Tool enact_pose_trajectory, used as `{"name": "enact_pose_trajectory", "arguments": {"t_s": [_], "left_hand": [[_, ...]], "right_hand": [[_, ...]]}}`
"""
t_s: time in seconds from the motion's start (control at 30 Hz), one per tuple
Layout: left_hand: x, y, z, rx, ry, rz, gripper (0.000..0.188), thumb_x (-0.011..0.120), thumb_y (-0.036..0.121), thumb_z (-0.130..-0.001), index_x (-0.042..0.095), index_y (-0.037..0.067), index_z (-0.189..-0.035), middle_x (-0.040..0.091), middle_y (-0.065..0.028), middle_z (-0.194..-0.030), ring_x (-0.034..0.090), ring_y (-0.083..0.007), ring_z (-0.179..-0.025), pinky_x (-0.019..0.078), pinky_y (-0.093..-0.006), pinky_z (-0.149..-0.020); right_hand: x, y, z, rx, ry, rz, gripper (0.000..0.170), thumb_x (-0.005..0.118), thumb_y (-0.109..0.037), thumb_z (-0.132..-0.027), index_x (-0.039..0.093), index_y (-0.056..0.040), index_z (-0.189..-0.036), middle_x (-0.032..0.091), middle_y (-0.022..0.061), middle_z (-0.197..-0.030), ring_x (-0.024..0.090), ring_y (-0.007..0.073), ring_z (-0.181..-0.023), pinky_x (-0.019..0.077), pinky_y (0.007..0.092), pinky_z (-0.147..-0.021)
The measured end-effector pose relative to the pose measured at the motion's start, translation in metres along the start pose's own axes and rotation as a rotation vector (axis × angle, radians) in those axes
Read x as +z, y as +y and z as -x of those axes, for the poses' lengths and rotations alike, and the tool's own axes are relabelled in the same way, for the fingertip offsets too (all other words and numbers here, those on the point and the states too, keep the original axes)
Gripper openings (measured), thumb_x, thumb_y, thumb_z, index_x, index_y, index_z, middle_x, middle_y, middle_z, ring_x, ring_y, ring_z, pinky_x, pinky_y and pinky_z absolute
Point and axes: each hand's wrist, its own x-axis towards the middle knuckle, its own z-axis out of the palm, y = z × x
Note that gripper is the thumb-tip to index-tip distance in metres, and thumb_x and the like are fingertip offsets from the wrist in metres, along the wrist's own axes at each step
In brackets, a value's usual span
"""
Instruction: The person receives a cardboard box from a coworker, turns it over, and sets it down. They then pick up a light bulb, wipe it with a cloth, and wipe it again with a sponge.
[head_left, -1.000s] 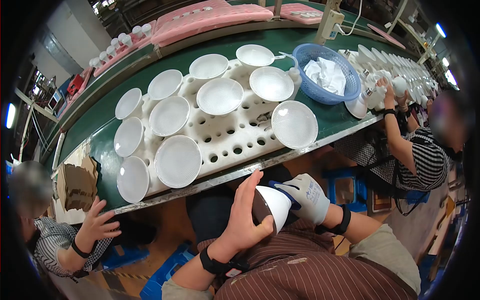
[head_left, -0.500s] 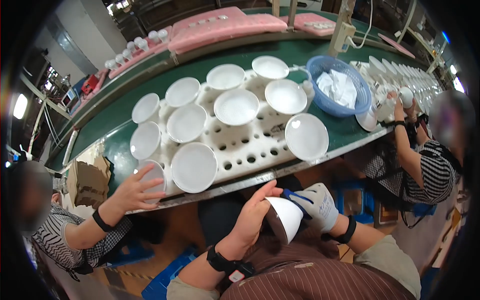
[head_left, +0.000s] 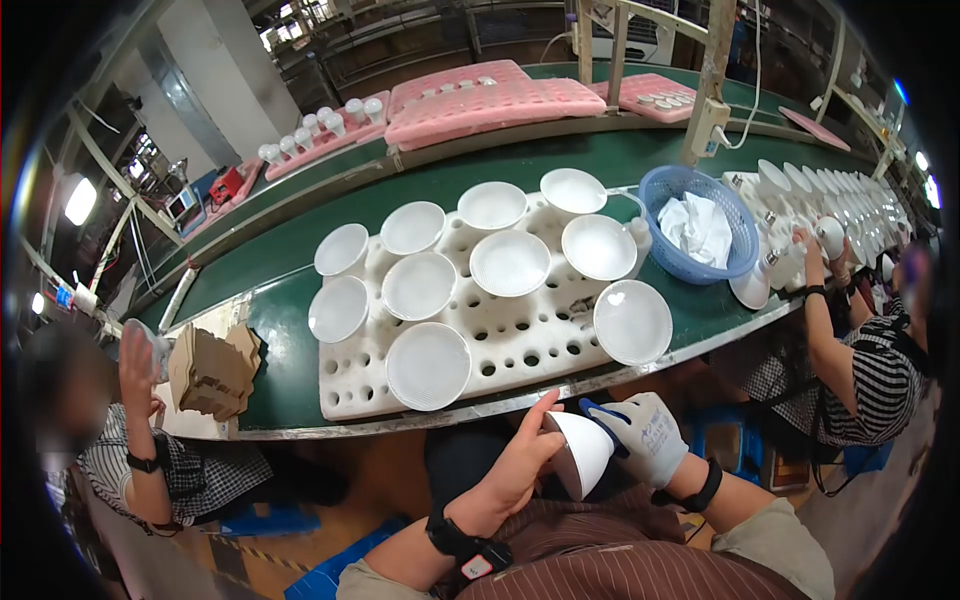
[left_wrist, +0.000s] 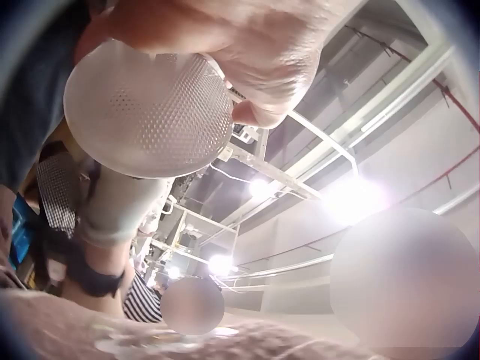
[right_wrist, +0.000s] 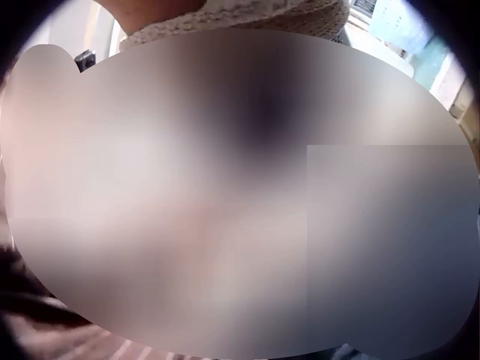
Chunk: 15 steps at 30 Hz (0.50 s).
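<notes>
A white reflector bulb (head_left: 584,456) is held in front of the person's apron, its broad face turned left. The bare left hand (head_left: 516,464) holds the bulb at its rim. In the left wrist view the dimpled clear lens (left_wrist: 150,112) shows under the left hand (left_wrist: 262,49), whose fingers and thumb lie along its edge. The right hand (head_left: 650,440), in a white glove with blue fingertips, grips the bulb's narrow base end, which the glove hides. The right wrist view is mostly blurred out.
A white foam board (head_left: 500,345) with holes bears several reflector bulbs, face up, on the green bench (head_left: 280,390). Behind the right hand stands a blue basket (head_left: 655,190) with white cloth (head_left: 697,232). Torn cardboard (head_left: 215,370) lies left. Coworkers sit at both sides.
The bulb at the board's front left corner is gone; the left coworker's hand reached over it and is now raised with a clear-faced bulb. Both of my hands still hold their bulb, slightly shifted in view.
</notes>
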Motion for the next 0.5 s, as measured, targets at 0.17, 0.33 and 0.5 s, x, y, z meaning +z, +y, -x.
{"name": "enact_pose_trajectory", "arguments": {"t_s": [0.17, 0.33, 0.5], "left_hand": [[-0.009, -0.011, -0.004, 0.300, -0.024, -0.482, 0.066, 0.048, 0.006, -0.078, 0.029, 0.006, -0.141, 0.033, -0.0121, -0.140, 0.032, -0.0226, -0.128, 0.0223, -0.0328, -0.107], [-0.010, -0.010, -0.010, 0.338, 0.053, -0.431, 0.055, 0.046, 0.006, -0.083, 0.036, 0.003, -0.137, 0.043, -0.0090, -0.131, 0.040, -0.0180, -0.119, 0.0306, -0.0308, -0.102], [0.001, -0.002, -0.004, 0.262, 0.060, -0.302, 0.056, 0.042, 0.007, -0.087, 0.029, 0.003, -0.141, 0.038, -0.0103, -0.134, 0.039, -0.0180, -0.121, 0.0285, -0.0293, -0.103]], "right_hand": [[0.005, 0.003, 0.003, 0.195, -0.402, -0.399, 0.052, 0.064, -0.022, -0.072, 0.054, -0.0115, -0.121, 0.064, 0.0111, -0.092, 0.061, 0.0305, -0.078, 0.0471, 0.0410, -0.069], [0.019, 0.006, 0.011, 0.095, -0.235, -0.260, 0.056, 0.064, -0.018, -0.070, 0.051, -0.0099, -0.124, 0.062, 0.0129, -0.088, 0.059, 0.0328, -0.080, 0.0458, 0.0420, -0.072], [0.016, 0.002, 0.008, 0.058, -0.028, -0.230, 0.054, 0.064, -0.007, -0.063, 0.054, -0.0044, -0.116, 0.062, 0.0124, -0.078, 0.059, 0.0321, -0.069, 0.0453, 0.0408, -0.059]]}}
